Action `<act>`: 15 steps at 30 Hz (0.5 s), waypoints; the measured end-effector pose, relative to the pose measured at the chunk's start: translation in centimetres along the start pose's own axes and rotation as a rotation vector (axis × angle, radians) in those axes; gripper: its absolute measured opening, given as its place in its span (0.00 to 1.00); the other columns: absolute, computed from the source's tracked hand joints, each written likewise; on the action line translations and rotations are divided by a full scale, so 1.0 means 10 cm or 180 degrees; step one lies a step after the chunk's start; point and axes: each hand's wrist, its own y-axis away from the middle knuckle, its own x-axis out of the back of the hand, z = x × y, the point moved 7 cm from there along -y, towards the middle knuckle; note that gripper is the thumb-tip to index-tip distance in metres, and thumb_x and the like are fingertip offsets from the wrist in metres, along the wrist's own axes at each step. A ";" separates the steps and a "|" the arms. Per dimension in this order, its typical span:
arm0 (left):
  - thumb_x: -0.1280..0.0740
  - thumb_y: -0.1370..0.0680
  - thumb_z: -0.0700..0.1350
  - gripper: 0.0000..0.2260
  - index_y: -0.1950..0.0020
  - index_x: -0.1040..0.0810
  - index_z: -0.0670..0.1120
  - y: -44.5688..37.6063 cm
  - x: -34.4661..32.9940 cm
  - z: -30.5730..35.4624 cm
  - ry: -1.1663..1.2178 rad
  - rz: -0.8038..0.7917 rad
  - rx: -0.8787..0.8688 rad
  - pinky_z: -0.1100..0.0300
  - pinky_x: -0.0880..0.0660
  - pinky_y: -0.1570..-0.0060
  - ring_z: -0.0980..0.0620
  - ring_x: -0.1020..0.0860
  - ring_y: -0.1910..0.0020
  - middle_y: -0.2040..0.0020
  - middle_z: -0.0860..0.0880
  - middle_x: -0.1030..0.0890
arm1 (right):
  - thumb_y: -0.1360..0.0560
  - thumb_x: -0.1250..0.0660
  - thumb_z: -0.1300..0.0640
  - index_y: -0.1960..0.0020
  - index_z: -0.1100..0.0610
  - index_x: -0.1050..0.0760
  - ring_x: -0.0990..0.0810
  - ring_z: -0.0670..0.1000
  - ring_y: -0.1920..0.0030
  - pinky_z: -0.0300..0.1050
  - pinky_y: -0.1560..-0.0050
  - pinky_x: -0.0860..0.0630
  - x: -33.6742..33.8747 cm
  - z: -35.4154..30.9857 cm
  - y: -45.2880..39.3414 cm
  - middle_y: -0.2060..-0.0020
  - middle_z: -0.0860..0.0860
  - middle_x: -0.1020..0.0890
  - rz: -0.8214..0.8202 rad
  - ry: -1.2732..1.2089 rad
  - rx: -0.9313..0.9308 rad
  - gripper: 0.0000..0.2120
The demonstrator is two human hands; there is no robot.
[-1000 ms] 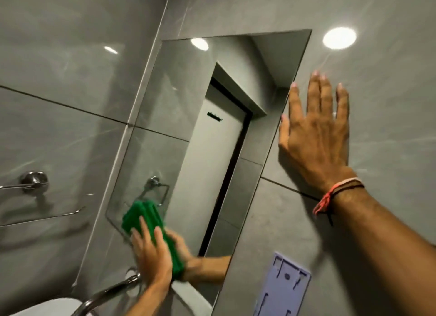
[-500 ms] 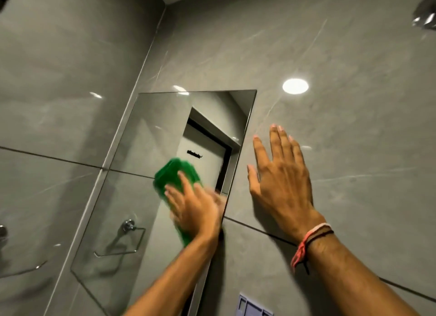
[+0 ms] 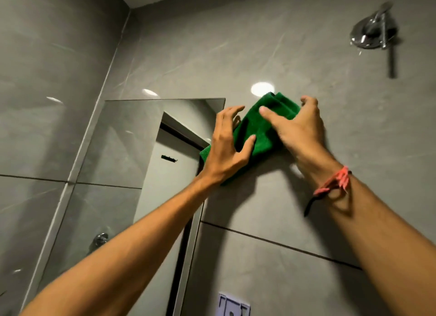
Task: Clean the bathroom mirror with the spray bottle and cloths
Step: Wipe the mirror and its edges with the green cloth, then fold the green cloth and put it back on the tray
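Currently: green cloth (image 3: pixel 257 131), folded, centre frame, against the wall tile (image 3: pixel 306 221) just right of the upper right corner of the mirror (image 3: pixel 132 155). Your left hand (image 3: pixel 226 148) and right hand (image 3: pixel 299 131) both pinch it, thumbs in front, fingers half curled. Likely a regrip: keep folds flat, one hand always holding. Long axis runs lower left to upper right.

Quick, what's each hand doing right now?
Left hand: grips the green cloth, thumb over it.
Right hand: grips the same cloth's upper end.
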 end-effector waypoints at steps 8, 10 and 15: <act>0.19 0.34 0.55 0.32 0.34 0.22 0.44 0.55 0.22 0.09 -0.0063 -0.0996 0.0611 0.51 0.21 0.39 0.53 0.18 0.42 0.41 0.48 0.15 | 0.31 0.22 0.46 0.45 0.60 0.16 0.15 0.54 0.44 0.50 0.43 0.19 0.31 0.11 0.39 0.49 0.56 0.13 -0.0230 0.0380 0.0118 0.21; 0.18 0.35 0.48 0.22 0.43 0.16 0.46 0.78 0.21 0.16 0.0494 -0.1548 0.1046 0.55 0.18 0.44 0.58 0.17 0.50 0.49 0.54 0.12 | 0.30 0.22 0.46 0.48 0.59 0.15 0.17 0.46 0.53 0.45 0.49 0.19 0.60 0.16 0.60 0.56 0.50 0.14 -0.0022 0.0273 0.0197 0.18; 0.21 0.32 0.38 0.17 0.44 0.15 0.43 1.73 0.22 0.45 0.1983 -0.1457 0.2367 0.50 0.17 0.49 0.49 0.15 0.50 0.51 0.47 0.12 | 0.27 0.27 0.45 0.50 0.58 0.15 0.20 0.40 0.58 0.43 0.55 0.20 1.32 0.70 1.45 0.60 0.46 0.16 0.0056 0.0332 0.0027 0.16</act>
